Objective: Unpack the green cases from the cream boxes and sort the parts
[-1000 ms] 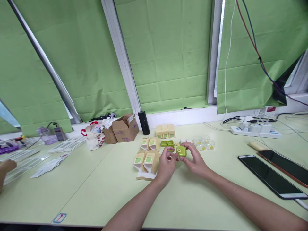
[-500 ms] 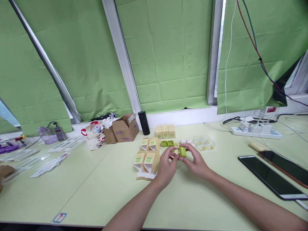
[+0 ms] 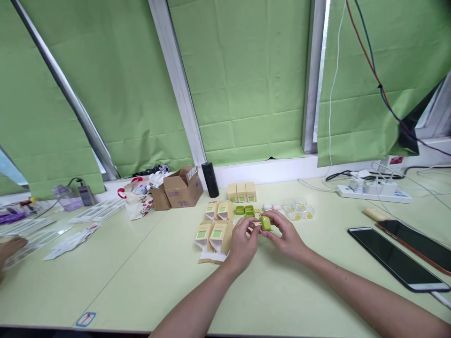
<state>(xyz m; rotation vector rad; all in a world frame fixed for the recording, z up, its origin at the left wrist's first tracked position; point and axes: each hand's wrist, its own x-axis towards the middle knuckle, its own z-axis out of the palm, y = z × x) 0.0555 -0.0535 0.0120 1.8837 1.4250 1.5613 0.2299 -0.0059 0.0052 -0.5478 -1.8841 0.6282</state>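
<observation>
My right hand [image 3: 284, 233] is closed around a small glossy green plastic case [image 3: 265, 223], held above the table. Close against its left side, my left hand [image 3: 244, 238] pinches a small yellow piece [image 3: 257, 224]; my fingers partly cover where the two parts meet. Just beyond my hands lie several open green cases [image 3: 244, 210] and more small yellow pieces [image 3: 258, 211]. White-pink pieces [image 3: 272, 207] and clear cups [image 3: 298, 209] with yellow bits inside stand to the right of them. Left of my left hand are several open beige cartons [image 3: 221, 234] with green labels.
At the back stand beige boxes [image 3: 241, 192], a black cylinder [image 3: 210, 180], a brown cardboard box [image 3: 183, 188] and a cloth bag [image 3: 136, 199]. Phones [image 3: 398, 258] and a power strip [image 3: 375, 193] with cables lie right. Another person's hand [image 3: 12, 248] is at the left edge, near clear trays [image 3: 38, 244].
The green case in my hands has shifted slightly left and turned a little. At the far left, the other person's hand has come further into view over the trays.
</observation>
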